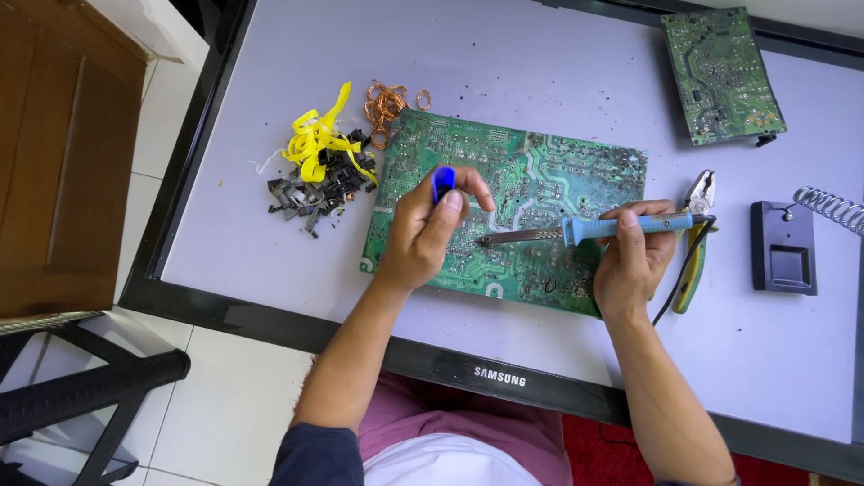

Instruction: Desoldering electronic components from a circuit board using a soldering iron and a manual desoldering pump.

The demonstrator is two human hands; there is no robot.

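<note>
Right hand (pixel 633 261) grips soldering iron (pixel 594 229) — tip over circuit board (pixel 540 189).

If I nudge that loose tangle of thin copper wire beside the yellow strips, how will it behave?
The copper wire tangle looks thin and loosely coiled, so probably light and springy, deforming rather than sliding whole. One small ring lies apart, so strands may shed. It touches the large green circuit board and could snag there.

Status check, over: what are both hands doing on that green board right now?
Left hand grips a blue tool. Right hand holds the soldering iron, tip on the large circuit board. Pliers lie beside.
</note>
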